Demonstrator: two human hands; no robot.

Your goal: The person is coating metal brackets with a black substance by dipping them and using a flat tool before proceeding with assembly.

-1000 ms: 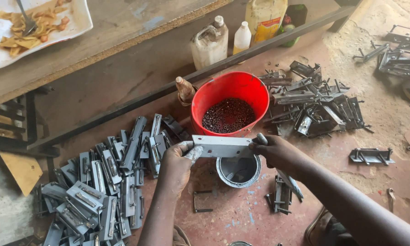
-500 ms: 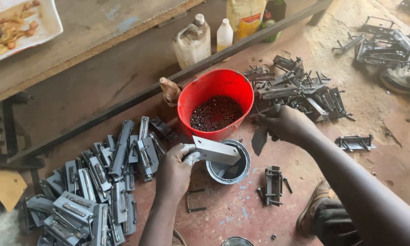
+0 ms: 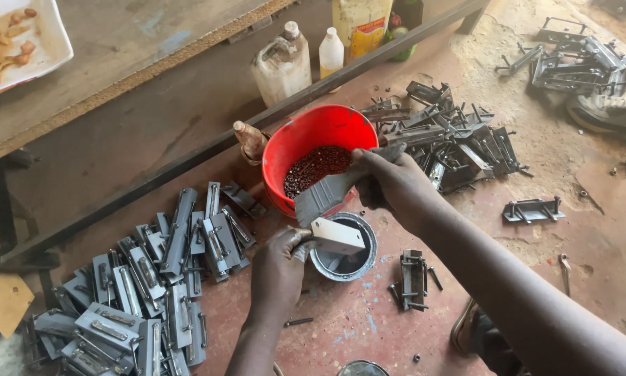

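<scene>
My left hand [image 3: 278,268] grips one end of a flat metal piece [image 3: 338,237] coated pale grey, holding it level over a small round paint tin [image 3: 354,263] on the floor. Just above it my right hand [image 3: 391,184] holds a wide flat paintbrush [image 3: 325,195], its grey bristles pointing down-left toward the piece. The brush crosses the near rim of a red bucket [image 3: 306,136] filled with small dark screws.
Several grey-painted metal latches [image 3: 139,292] lie heaped at the left. A dark unpainted heap [image 3: 452,143] lies right of the bucket, another [image 3: 577,63] at the far right. A loose latch [image 3: 414,278] lies beside the tin. Plastic bottles [image 3: 283,64] stand under a wooden bench [image 3: 132,49].
A second ago both hands held the metal piece. My right hand let go, took up the paintbrush and has brought it down-left toward the piece, which my left hand now holds alone.
</scene>
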